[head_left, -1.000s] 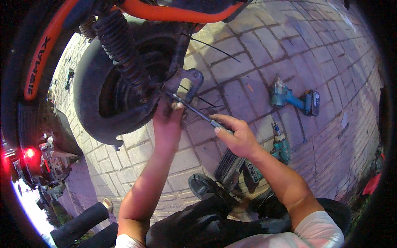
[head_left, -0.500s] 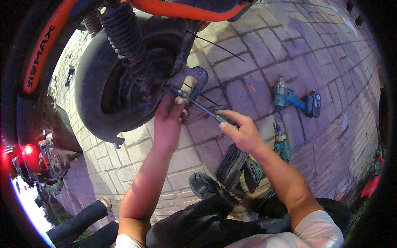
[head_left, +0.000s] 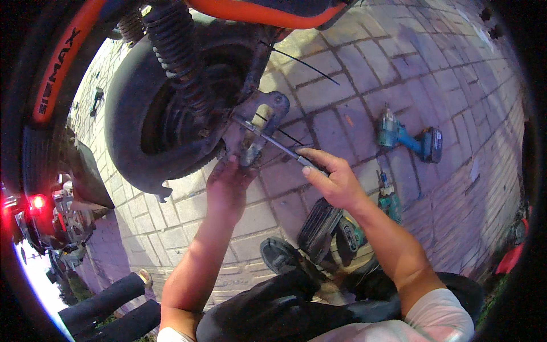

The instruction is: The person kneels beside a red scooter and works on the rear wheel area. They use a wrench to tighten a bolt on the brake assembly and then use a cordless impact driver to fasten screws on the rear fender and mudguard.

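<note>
My right hand (head_left: 331,182) is closed around the handle of a long metal wrench (head_left: 269,139), whose far end rests at the axle area of a scooter wheel (head_left: 128,114). My left hand (head_left: 227,188) is at the lower part of a dark metal bracket (head_left: 276,111) with a slot, below the wrench; its fingers are curled, and what they hold is hidden in shadow. A black ribbed shock boot (head_left: 176,57) stands in front of the wheel, under the orange-red frame (head_left: 256,14). Thin black cables (head_left: 305,62) stick out beside it.
A blue cordless impact driver (head_left: 407,139) and a teal drill (head_left: 388,202) lie on paving (head_left: 364,80) at right, a dark toolbox-like object (head_left: 312,228) near my foot. Another vehicle with a red lamp (head_left: 37,201) is at left; another person's dark-trousered legs (head_left: 99,302) are at lower left.
My left hand has slid down from the wrench's far end to the bracket's lower part, uncovering the shaft. My right hand keeps hold of the handle. The view has shifted slightly.
</note>
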`<move>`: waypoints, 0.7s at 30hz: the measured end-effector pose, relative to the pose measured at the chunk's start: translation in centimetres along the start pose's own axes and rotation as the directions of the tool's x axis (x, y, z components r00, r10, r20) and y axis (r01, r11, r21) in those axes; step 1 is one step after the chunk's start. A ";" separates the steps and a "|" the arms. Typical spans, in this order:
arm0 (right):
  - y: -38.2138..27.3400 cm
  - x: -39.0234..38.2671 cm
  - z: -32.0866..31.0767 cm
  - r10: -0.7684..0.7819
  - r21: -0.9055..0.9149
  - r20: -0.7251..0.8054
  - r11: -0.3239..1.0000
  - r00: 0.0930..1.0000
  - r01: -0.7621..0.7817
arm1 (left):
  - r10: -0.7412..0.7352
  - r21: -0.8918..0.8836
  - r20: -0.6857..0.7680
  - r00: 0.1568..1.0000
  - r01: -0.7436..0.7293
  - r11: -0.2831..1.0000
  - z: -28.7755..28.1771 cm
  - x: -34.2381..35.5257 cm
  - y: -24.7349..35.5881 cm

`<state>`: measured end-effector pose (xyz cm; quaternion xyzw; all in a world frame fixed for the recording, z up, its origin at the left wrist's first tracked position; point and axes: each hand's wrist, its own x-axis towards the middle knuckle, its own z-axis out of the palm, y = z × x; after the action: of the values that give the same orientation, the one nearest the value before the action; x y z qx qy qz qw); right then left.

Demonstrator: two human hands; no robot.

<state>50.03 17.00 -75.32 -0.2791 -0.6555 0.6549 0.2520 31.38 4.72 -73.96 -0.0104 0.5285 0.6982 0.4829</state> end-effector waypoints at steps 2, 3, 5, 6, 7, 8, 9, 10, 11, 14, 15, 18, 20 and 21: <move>0.4 -0.1 -0.1 -0.070 -0.070 0.003 0.995 0.998 0.070 | 0.051 0.034 -0.017 0.999 -0.050 0.998 0.1 -0.1 -0.2; 0.5 -0.1 0.0 -0.131 -0.137 0.013 0.982 0.991 0.132 | 0.042 0.029 -0.018 0.999 -0.041 0.999 0.1 -0.2 -0.2; 0.5 -0.1 0.0 -0.237 -0.270 0.036 0.933 0.971 0.238 | 0.052 0.032 -0.029 0.998 -0.051 0.998 0.5 -0.2 0.0; 0.4 0.0 0.0 -0.280 -0.338 0.049 0.899 0.959 0.280 | 0.071 0.037 -0.039 0.997 -0.069 0.997 1.4 -0.2 0.3; 0.2 0.1 0.0 -0.322 -0.403 0.065 0.857 0.945 0.320 | 0.089 0.043 -0.048 0.995 -0.087 0.995 1.8 -0.2 0.5; -0.3 0.0 0.1 -0.222 -0.350 0.058 0.909 0.973 0.228 | 0.075 0.030 -0.030 0.997 -0.074 0.997 1.5 0.0 0.4; -1.3 0.0 0.1 -0.123 -0.294 0.059 0.946 0.991 0.135 | 0.064 0.016 -0.011 0.998 -0.064 0.998 1.0 0.1 0.5; -1.8 0.0 0.1 -0.023 -0.237 0.065 0.971 0.998 0.037 | 0.054 0.004 0.009 0.999 -0.054 0.999 0.6 0.2 0.5; -1.7 -0.1 0.2 -0.071 -0.299 0.059 0.950 0.996 0.085 | 0.048 0.014 0.011 0.999 -0.048 0.999 0.5 0.2 0.4; -1.7 -0.2 0.4 -0.124 -0.355 0.034 0.926 0.992 0.128 | 0.043 0.027 0.019 0.999 -0.043 0.999 0.4 0.2 0.4; -1.8 -0.1 0.6 -0.077 -0.285 0.019 0.955 0.997 0.079 | 0.050 0.017 0.018 0.999 -0.050 0.999 -0.1 0.3 0.2; -1.0 0.4 -0.1 0.290 0.701 0.400 0.514 0.869 -0.494 | -0.026 -0.131 0.049 0.998 0.033 0.991 -0.9 0.3 -0.7; -0.8 0.5 -0.5 0.351 0.756 0.630 -0.072 0.693 -0.651 | -0.156 -0.151 0.165 0.974 0.181 0.972 -0.1 -0.3 -1.9; -0.9 0.5 -0.4 0.400 0.768 0.603 -0.059 0.690 -0.637 | -0.246 -0.095 0.253 0.936 0.277 0.956 1.6 -0.9 -2.8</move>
<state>49.87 17.65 -74.40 -0.2212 0.0432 0.9738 0.0312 34.57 5.22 -74.80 -0.0279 0.4143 0.6564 0.6299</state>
